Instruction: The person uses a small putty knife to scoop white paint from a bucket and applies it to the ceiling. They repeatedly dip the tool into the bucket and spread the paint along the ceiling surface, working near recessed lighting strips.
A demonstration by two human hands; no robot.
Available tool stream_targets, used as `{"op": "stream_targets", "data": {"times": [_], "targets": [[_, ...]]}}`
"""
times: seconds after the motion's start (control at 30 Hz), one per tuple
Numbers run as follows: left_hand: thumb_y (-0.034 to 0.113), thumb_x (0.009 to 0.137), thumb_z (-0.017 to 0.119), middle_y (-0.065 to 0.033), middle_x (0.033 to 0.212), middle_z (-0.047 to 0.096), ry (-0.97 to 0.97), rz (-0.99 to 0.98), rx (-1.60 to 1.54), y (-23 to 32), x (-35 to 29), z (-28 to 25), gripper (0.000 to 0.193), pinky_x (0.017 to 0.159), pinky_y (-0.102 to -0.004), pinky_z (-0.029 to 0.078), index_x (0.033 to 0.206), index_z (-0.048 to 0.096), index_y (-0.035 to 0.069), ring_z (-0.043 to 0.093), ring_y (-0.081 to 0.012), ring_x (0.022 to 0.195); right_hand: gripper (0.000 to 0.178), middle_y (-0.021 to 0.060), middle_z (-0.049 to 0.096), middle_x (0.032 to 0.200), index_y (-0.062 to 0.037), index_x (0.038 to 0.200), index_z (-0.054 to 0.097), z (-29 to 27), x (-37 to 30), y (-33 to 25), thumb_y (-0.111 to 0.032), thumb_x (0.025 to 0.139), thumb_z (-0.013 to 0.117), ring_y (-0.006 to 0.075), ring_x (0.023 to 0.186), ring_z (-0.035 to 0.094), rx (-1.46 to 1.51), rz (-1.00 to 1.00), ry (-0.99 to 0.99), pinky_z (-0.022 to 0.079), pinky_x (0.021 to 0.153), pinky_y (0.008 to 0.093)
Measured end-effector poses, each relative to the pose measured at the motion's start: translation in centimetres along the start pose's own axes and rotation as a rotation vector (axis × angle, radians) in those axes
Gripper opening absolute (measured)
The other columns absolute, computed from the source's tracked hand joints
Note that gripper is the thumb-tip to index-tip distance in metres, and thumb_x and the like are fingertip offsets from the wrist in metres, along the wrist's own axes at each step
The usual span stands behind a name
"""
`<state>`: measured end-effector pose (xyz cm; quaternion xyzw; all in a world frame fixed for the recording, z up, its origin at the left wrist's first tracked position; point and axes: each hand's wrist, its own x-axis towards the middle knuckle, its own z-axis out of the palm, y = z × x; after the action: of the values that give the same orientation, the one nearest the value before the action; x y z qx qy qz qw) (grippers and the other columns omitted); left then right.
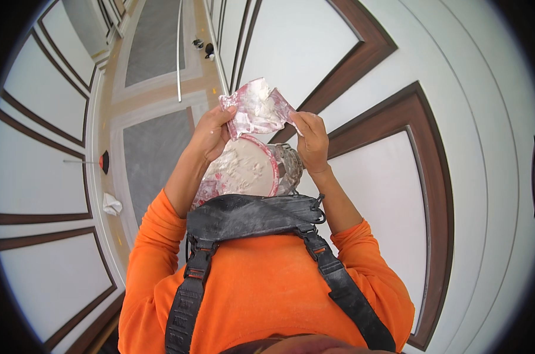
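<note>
A pink-and-white plastic bag [255, 109], smeared with thick white paste, is stretched between my two hands. My left hand [214, 130] pinches its left side, thumb on top. The fingers of my right hand [312, 138] close on its right corner. Just below and nearer to me stands a bucket with a pink rim [273, 162], full of lumpy white paste [241, 168]. Crumpled pink plastic [206, 192] hangs at the bucket's left side. On its right is a dirty greyish object [290, 168] whose kind I cannot make out. My chest strap hides the bucket's near edge.
White wall panels with dark wood trim [424, 118] stand close on my right, with similar ones on the left. A long white strip [179, 53] and small black items [209, 50] lie farther along the floor. Crumpled white material [111, 204] lies by the left wall.
</note>
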<state>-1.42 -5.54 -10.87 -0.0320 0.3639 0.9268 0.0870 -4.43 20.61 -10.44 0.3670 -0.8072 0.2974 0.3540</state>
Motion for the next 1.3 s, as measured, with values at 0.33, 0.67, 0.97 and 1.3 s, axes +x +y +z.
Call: {"op": "stream_targets", "data": {"times": [0.33, 0.67, 0.97, 1.3], "targets": [[0.015, 0.103, 0.057, -0.0032, 0.11, 0.068, 0.028, 0.269, 0.132, 1.7, -0.3, 4.3, 0.027, 0.083, -0.0276, 0.052, 0.126, 0.061, 0.0, 0.064, -0.0108, 0.095, 0.019, 0.0098, 0.068, 0.086, 0.0036, 0.111, 0.065, -3.4, 1.1, -1.3, -0.004, 0.093, 0.06, 0.0177, 0.06, 0.06, 0.629, 0.936, 0.369, 0.051, 0.058, 0.0323], [-0.006, 0.095, 0.055, -0.0128, 0.121, 0.073, -0.044, 0.984, 0.989, -0.2, -0.5, 7.0, 0.032, 0.094, -0.031, 0.052, 0.123, 0.068, 0.003, 0.069, -0.0232, 0.112, 0.017, 0.0087, 0.07, 0.099, -0.0012, 0.107, 0.062, -4.1, 1.7, -4.9, -0.01, 0.092, 0.06, 0.02, 0.09, 0.065, 1.638, 1.329, 0.298, 0.052, 0.072, 0.0346], [0.007, 0.099, 0.056, -0.0231, 0.095, 0.07, -0.112, 0.931, 1.51, 2.6, 1.0, 0.3, 0.025, 0.073, -0.0452, 0.052, 0.122, 0.066, 0.004, 0.067, -0.0435, 0.085, 0.022, 0.0077, 0.07, 0.109, -0.0043, 0.119, 0.061, -10.4, 7.8, -6.4, -0.008, 0.097, 0.061, 0.0171, 0.093, 0.066, 1.62, 0.622, 0.658, 0.053, 0.072, 0.0348], [0.002, 0.097, 0.053, -0.0205, 0.09, 0.071, -0.17, 0.859, 1.186, -1.1, 2.0, 3.1, 0.021, 0.075, -0.0374, 0.053, 0.112, 0.068, -0.002, 0.071, -0.0309, 0.082, 0.02, 0.0054, 0.06, 0.111, 0.0028, 0.115, 0.064, -34.7, 20.6, -6.6, -0.011, 0.101, 0.06, 0.0127, 0.081, 0.06, -0.11, -0.335, 1.677, 0.051, 0.071, 0.0295]]}}
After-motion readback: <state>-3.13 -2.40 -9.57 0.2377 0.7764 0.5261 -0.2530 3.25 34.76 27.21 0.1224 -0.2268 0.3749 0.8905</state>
